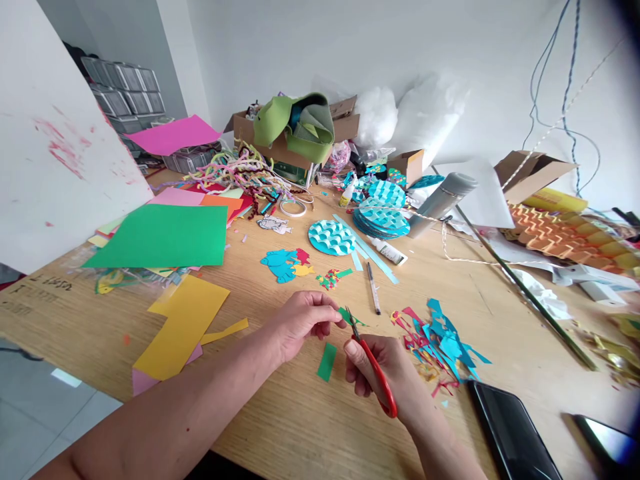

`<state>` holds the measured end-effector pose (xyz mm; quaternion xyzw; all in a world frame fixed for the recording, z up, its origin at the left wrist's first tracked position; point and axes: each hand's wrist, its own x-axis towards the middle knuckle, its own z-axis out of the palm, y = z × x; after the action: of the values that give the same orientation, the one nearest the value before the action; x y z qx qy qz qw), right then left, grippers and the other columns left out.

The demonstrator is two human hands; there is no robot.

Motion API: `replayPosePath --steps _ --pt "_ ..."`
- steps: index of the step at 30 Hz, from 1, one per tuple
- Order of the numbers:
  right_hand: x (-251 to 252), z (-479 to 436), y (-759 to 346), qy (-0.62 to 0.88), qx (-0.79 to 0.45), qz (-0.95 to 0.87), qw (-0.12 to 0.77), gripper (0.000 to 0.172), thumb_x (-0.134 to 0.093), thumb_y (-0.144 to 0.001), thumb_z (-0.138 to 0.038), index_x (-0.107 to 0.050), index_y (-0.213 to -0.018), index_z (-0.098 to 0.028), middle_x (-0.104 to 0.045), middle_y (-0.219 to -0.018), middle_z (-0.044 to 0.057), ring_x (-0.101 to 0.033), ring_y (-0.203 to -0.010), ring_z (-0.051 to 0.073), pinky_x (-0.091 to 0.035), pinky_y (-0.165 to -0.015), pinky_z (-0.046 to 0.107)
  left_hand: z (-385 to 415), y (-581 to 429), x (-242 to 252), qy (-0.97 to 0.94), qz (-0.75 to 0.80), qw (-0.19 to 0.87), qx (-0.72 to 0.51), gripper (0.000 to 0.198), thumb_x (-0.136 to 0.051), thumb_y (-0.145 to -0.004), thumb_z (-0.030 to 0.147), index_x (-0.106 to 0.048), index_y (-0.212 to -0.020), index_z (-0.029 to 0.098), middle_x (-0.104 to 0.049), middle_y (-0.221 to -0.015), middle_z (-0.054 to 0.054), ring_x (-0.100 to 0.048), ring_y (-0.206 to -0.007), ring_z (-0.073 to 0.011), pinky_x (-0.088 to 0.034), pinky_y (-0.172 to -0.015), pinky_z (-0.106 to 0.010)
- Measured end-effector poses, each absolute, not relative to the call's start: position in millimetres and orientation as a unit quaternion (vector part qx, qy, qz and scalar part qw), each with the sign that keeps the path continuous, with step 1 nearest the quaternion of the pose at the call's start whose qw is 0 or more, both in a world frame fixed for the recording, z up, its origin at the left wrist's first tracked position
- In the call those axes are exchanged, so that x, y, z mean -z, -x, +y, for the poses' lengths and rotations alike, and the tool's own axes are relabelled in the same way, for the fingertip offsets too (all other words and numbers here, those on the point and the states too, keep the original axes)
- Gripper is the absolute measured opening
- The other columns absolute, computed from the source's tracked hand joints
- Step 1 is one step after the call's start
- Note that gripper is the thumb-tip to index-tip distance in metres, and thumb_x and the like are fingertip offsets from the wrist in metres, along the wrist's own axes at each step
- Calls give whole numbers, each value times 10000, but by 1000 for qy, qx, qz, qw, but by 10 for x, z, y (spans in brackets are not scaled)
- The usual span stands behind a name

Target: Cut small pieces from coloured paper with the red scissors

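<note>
My left hand (307,323) pinches a small green paper piece (346,316) between thumb and fingers near the middle of the table. Close by on the right, my right hand (375,367) is closed around red-handled scissors (379,377), whose blades point up and left at the green piece. Below them, a green paper strip (327,362) lies on the wood. Blue fish cutouts (280,265), with red and yellow ones beside them, lie beyond my left hand, next to small multicoloured bits (329,279).
Paper scraps (447,340) and a black phone (513,430) are at the right. A pen (373,288), glue bottle (387,251) and wavy blue disc (331,237) lie ahead. Green sheet (165,235) and yellow paper (183,327) are left; boxes stand behind.
</note>
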<state>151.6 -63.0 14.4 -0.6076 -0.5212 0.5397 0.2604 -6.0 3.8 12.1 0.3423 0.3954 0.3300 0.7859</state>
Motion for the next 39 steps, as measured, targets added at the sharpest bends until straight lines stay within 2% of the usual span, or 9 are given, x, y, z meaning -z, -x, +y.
replayPosePath --steps 9,22,27,39 --pt "-156 -631 -1510 606 -536 -529 255 510 -621 -751 -618 -547 -581 -143 -581 -494 13 -521 -379 88 -352 -377 168 33 54 -119 -411 386 766 -308 161 -701 -595 261 -596 -637 147 -669 -637 -25 -454 -505 -74 -318 -502 -239" --pt "-168 -633 -1516 579 -550 -544 260 544 -563 -785 -650 -579 -613 -134 -562 -495 8 -537 -424 102 -391 -419 183 3 67 -169 -406 386 772 -302 211 -724 -557 267 -614 -688 145 -673 -676 -18 -494 -526 -83 -376 -554 -250" --pt "-133 -626 -1536 574 -549 -551 258 536 -566 -781 -653 -595 -647 -136 -603 -560 31 -562 -460 115 -414 -435 194 7 67 -147 -381 387 784 -301 232 -757 -533 266 -619 -673 142 -671 -681 -15 -495 -529 -83 -369 -564 -257" --pt "-112 -625 -1530 587 -550 -532 265 513 -597 -771 -630 -577 -637 -135 -603 -538 24 -545 -423 102 -381 -403 178 4 57 -147 -341 391 802 -298 250 -788 -507 237 -603 -643 138 -672 -672 -22 -485 -511 -79 -346 -567 -265"
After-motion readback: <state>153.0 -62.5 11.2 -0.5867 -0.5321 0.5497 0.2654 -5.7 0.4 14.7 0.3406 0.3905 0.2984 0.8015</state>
